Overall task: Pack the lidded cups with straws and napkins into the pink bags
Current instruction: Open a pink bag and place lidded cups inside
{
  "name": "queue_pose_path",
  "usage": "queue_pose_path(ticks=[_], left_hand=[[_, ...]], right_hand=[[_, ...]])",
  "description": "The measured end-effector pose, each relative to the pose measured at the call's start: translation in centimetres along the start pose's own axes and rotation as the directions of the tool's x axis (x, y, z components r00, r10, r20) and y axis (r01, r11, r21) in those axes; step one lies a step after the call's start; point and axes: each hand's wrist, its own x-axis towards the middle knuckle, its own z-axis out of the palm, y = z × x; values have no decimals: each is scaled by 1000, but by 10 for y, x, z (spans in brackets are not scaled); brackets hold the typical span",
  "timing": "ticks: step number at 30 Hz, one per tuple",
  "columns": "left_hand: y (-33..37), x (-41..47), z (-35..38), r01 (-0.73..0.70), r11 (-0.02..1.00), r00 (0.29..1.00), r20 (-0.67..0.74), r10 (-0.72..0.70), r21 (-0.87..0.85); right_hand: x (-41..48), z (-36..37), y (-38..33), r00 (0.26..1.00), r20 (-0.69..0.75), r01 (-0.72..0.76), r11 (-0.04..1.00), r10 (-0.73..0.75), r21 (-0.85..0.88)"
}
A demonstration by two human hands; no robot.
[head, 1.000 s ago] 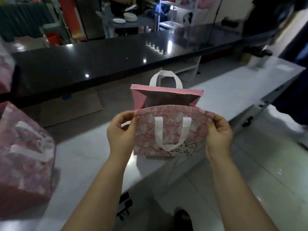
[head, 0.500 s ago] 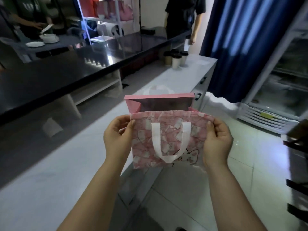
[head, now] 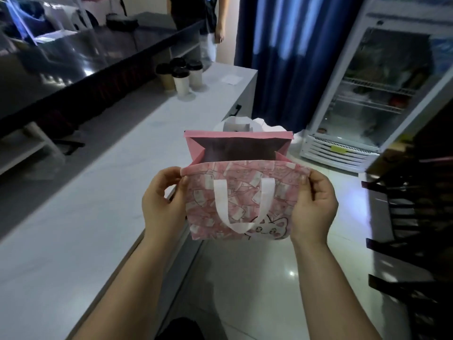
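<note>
Both hands hold a pink bag [head: 239, 192] open in mid-air: left hand [head: 163, 201] at its 9 o'clock edge, right hand [head: 313, 204] at 3 o'clock. Toward 11 o'clock, four lidded cups [head: 181, 76] stand clustered on the white counter [head: 98, 192].

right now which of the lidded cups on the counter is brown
The leftmost cup. Its wall is brown, while the front cup and the right cup are white; all have black lids.

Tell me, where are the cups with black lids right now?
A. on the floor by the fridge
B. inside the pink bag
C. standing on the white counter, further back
C: the cups stand grouped on the white counter, well beyond the open pink bag, whose visible inside shows no cups.
</note>
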Motion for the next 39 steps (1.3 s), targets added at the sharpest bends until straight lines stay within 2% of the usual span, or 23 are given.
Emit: queue_pose_path(ticks=[3,7,12,15,20,26,31,34,39], left_hand=[[-12,35,38,-63,998,998,30,62,15],[-41,97,90,-62,998,997,53,63,-22],[-84,206,152,-126,991,990,65,129,-48],[-104,279,177,-132,990,987,88,135,-43],[-137,388,196,-115,993,993,28,115,-1],[-166,449,193,-111,989,986,-112,122,102],[-177,475,179,-149,969,933,-296,203,195],[-176,484,181,-128,955,884,-406,232,267],[-169,484,187,-47,915,809,-521,270,401]], right_hand=[[35,11,16,999,-47,7,1000,-7,-9],[89,40,38,995,-94,15,999,-18,-38],[177,112,59,983,-161,78,996,-82,-31],[233,168,68,987,-140,75,997,-76,-10],[320,267,75,990,-56,129,992,-128,13],[373,359,99,989,97,105,991,-113,83],[408,433,119,949,302,33,980,-92,195],[422,471,128,883,462,-39,972,-76,233],[439,516,138,704,710,-217,948,-12,231]])
